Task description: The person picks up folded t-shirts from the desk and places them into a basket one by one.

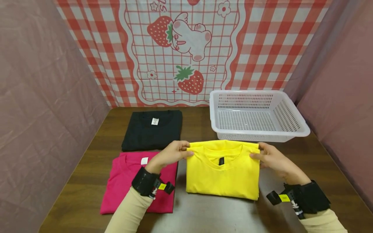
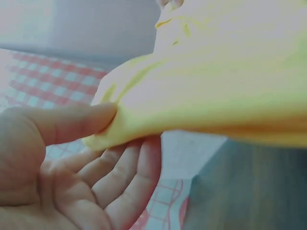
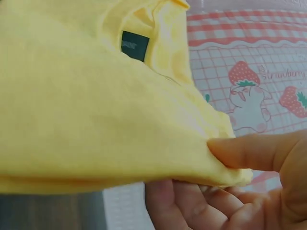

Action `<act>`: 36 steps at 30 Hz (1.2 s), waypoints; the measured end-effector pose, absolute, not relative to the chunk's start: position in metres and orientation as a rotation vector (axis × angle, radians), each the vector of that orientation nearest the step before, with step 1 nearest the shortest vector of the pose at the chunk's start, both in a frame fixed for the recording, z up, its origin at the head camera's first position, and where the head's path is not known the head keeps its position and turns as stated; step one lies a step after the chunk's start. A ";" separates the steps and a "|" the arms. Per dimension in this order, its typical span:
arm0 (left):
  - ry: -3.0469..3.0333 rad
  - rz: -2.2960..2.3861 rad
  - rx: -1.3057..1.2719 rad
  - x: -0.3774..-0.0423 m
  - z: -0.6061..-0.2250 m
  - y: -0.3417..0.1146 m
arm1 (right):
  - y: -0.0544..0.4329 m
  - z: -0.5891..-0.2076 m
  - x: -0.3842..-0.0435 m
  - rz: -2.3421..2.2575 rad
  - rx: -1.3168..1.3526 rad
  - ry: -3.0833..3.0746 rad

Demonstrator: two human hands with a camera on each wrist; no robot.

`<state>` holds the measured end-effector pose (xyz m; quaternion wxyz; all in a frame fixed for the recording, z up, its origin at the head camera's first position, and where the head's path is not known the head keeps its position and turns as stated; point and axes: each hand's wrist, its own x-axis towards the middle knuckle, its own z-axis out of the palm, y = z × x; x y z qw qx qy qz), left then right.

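A folded yellow T-shirt (image 1: 222, 178) with a black neck label hangs between both hands, its collar toward the far side. My left hand (image 1: 173, 152) pinches its upper left corner, thumb on top and fingers beneath. At the upper right corner, my right hand (image 1: 272, 160) pinches the cloth the same way. In the left wrist view the thumb (image 2: 86, 122) presses on the yellow cloth. The right wrist view shows the dark label (image 3: 135, 46) inside the collar.
A folded pink T-shirt (image 1: 116, 184) lies at the left, partly behind my left forearm. Beyond it rests a folded black T-shirt (image 1: 151, 136). A white perforated plastic basket (image 1: 217, 126) stands at the back right of the wooden table (image 1: 75, 191). Cloth curtains enclose the sides.
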<state>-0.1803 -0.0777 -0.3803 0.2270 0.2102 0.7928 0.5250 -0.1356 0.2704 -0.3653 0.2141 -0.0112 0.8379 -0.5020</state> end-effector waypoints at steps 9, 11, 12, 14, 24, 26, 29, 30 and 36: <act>2.293 1.601 0.425 -0.208 -0.352 -0.043 | 0.291 -0.328 -0.161 -1.390 0.007 2.596; 2.324 1.632 0.423 -0.215 -0.343 -0.035 | 0.297 -0.319 -0.168 -1.429 -0.003 2.637; 2.338 1.645 0.427 -0.218 -0.339 -0.031 | 0.300 -0.314 -0.171 -1.433 -0.007 2.660; 2.356 1.676 0.439 -0.224 -0.330 -0.024 | 0.305 -0.304 -0.176 -1.444 -0.006 2.702; 2.377 1.792 0.509 -0.259 -0.289 0.010 | 0.328 -0.258 -0.198 -1.514 0.093 2.850; 2.396 1.800 0.522 -0.267 -0.283 0.016 | 0.331 -0.251 -0.204 -1.556 0.114 2.843; 2.406 1.816 0.525 -0.278 -0.277 0.024 | 0.336 -0.243 -0.213 -1.636 0.141 2.829; 2.414 1.810 0.520 -0.280 -0.275 0.026 | 0.337 -0.242 -0.217 -1.653 0.142 2.833; 2.441 1.838 0.530 -0.293 -0.279 0.039 | 0.343 -0.246 -0.237 -1.673 0.179 2.887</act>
